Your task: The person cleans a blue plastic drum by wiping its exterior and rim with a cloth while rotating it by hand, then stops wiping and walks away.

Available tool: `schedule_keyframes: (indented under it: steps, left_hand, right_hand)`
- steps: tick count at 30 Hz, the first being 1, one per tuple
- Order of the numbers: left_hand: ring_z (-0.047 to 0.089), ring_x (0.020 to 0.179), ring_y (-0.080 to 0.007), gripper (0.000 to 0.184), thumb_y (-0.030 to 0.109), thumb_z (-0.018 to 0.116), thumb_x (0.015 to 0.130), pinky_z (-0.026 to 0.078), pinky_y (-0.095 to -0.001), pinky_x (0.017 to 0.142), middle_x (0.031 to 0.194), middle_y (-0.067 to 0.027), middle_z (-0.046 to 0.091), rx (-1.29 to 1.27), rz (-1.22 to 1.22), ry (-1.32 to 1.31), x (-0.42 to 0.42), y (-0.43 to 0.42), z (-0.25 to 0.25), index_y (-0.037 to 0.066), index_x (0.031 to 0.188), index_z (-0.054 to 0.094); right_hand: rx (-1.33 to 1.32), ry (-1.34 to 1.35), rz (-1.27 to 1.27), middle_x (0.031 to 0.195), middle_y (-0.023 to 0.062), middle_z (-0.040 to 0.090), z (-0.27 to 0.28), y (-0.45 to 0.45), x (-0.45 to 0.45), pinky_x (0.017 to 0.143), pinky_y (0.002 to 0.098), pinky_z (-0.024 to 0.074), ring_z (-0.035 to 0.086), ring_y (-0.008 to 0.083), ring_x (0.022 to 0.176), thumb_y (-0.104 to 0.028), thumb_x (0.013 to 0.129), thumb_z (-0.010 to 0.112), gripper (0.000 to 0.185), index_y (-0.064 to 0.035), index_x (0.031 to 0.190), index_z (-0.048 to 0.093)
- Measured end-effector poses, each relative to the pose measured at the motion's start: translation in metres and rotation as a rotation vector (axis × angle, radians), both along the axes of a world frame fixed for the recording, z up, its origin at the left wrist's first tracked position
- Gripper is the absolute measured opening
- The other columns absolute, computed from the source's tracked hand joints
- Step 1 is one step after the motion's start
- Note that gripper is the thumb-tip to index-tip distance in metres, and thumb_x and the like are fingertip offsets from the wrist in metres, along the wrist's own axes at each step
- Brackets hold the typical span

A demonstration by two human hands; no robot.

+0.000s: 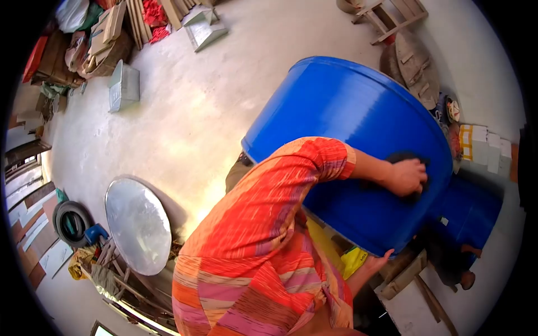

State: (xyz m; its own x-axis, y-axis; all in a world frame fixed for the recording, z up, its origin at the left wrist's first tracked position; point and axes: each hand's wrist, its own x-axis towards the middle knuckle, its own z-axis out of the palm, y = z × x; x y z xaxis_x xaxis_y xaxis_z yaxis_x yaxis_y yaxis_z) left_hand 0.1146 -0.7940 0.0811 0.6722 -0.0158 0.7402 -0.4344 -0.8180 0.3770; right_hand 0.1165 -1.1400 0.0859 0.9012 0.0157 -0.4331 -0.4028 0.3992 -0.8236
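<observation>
A large blue plastic barrel (pixel 342 106) lies tilted in front of me, its smooth curved side facing up. My left hand (pixel 408 176) is closed over a dark cloth-like pad (pixel 404 157) and presses it against the barrel near the right end. Most of the pad is hidden under the fingers. Lower down, my right hand (pixel 376 264) touches the barrel's bottom edge with its fingers stretched out. A bright yellow bag or wrapper (pixel 353 261) shows beside that hand.
Another blue barrel (pixel 468 204) is at the right, with a dark-clothed shape (pixel 445 252), perhaps a person, beside it. A round metal lid (pixel 138 225), a tyre (pixel 72 223) and a metal bin (pixel 124 87) stand left. Wooden boards (pixel 406 280) lie at lower right.
</observation>
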Motion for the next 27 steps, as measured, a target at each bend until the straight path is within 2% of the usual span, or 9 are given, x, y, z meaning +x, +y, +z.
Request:
schedule_keyframes:
  steps: [5, 8, 10, 12, 14, 17, 18, 22, 27]
  left_hand:
    - [0.061, 0.099, -0.0272, 0.023, 0.023, 0.069, 0.07, 0.044, -0.0412, 0.089, 0.103, -0.0068, 0.067, -0.336, 0.385, -0.114, 0.005, 0.123, -0.015, 0.026, 0.091, 0.075]
    - [0.062, 0.102, -0.0332, 0.03, 0.015, 0.068, 0.07, 0.049, -0.0427, 0.092, 0.112, -0.0132, 0.066, -0.541, 0.607, -0.015, -0.041, 0.187, -0.075, 0.012, 0.099, 0.074]
    - [0.06, 0.106, -0.0377, 0.033, 0.02, 0.062, 0.077, 0.047, -0.0441, 0.096, 0.111, -0.0207, 0.065, -0.716, 0.788, 0.094, -0.076, 0.225, -0.159, 0.003, 0.103, 0.07]
    - [0.059, 0.105, -0.0414, 0.037, 0.027, 0.054, 0.084, 0.046, -0.0452, 0.095, 0.107, -0.0243, 0.065, -0.844, 1.051, 0.438, -0.117, 0.247, -0.246, 0.0, 0.104, 0.068]
    - [0.064, 0.094, -0.0383, 0.038, 0.03, 0.055, 0.083, 0.049, -0.0437, 0.087, 0.096, -0.0237, 0.068, -1.31, 0.96, 0.707, -0.139, 0.259, -0.361, -0.001, 0.101, 0.068]
    - [0.067, 0.084, -0.0327, 0.039, 0.033, 0.058, 0.082, 0.05, -0.0402, 0.079, 0.088, -0.0211, 0.069, -1.39, 0.934, 0.467, -0.117, 0.24, -0.3, -0.001, 0.098, 0.068]
    - [0.067, 0.08, -0.0281, 0.039, 0.033, 0.06, 0.081, 0.05, -0.0367, 0.073, 0.087, -0.019, 0.069, -1.394, 0.88, 0.385, -0.102, 0.236, -0.255, -0.001, 0.097, 0.067]
    - [0.064, 0.094, -0.0382, 0.036, 0.027, 0.065, 0.075, 0.051, -0.0421, 0.085, 0.1, -0.0227, 0.067, -0.837, 0.703, 0.24, -0.018, 0.218, -0.106, 0.0, 0.098, 0.07]
    - [0.053, 0.109, -0.0345, 0.038, 0.033, 0.07, 0.073, 0.046, -0.0439, 0.093, 0.112, -0.0118, 0.062, -0.193, 0.22, 0.277, 0.097, 0.129, 0.012, 0.01, 0.103, 0.071]
  right_hand:
    - [0.004, 0.057, -0.025, 0.146, 0.0123, 0.041, 0.002, -0.019, 0.027, 0.111, 0.0444, 0.0327, 0.042, 0.0291, 0.127, -0.034, 0.099, 0.051, 0.054, 0.0003, 0.14, 0.04]
    - [-0.086, -0.054, 0.112, 0.143, 0.011, 0.044, -0.011, -0.051, 0.055, 0.108, 0.0419, 0.0359, 0.044, 0.0273, 0.124, -0.035, 0.099, 0.051, 0.053, -0.0005, 0.139, 0.042]
    - [-0.123, -0.043, 0.06, 0.141, 0.0099, 0.046, -0.007, -0.051, 0.06, 0.105, 0.0405, 0.0388, 0.047, 0.0257, 0.121, -0.035, 0.1, 0.05, 0.051, -0.0012, 0.137, 0.044]
    - [-0.019, 0.028, 0.278, 0.138, 0.0095, 0.048, -0.011, -0.095, 0.074, 0.102, 0.0401, 0.0417, 0.049, 0.0253, 0.118, -0.035, 0.1, 0.05, 0.051, -0.0014, 0.137, 0.045]
    - [-0.064, -0.074, 0.22, 0.136, 0.0097, 0.051, -0.015, -0.107, 0.075, 0.099, 0.0392, 0.0448, 0.052, 0.0252, 0.115, -0.034, 0.1, 0.05, 0.049, -0.0016, 0.136, 0.046]
    - [0.049, -0.08, 0.122, 0.133, 0.0101, 0.053, -0.017, -0.114, 0.073, 0.098, 0.0379, 0.0464, 0.053, 0.0253, 0.113, -0.033, 0.101, 0.049, 0.047, -0.0017, 0.136, 0.046]
    - [-0.096, -0.141, 0.175, 0.134, 0.0103, 0.053, -0.02, -0.132, 0.077, 0.098, 0.0377, 0.0467, 0.053, 0.0255, 0.114, -0.033, 0.101, 0.048, 0.047, -0.0018, 0.136, 0.045]
    - [-0.273, -0.234, 0.184, 0.136, 0.0107, 0.051, -0.035, -0.136, 0.083, 0.098, 0.038, 0.0471, 0.053, 0.0259, 0.115, -0.032, 0.101, 0.047, 0.048, -0.0024, 0.138, 0.043]
    - [-0.068, -0.068, 0.165, 0.143, 0.01, 0.044, -0.023, -0.122, 0.081, 0.102, 0.0407, 0.0436, 0.049, 0.0266, 0.12, -0.034, 0.101, 0.046, 0.052, -0.0034, 0.142, 0.039]
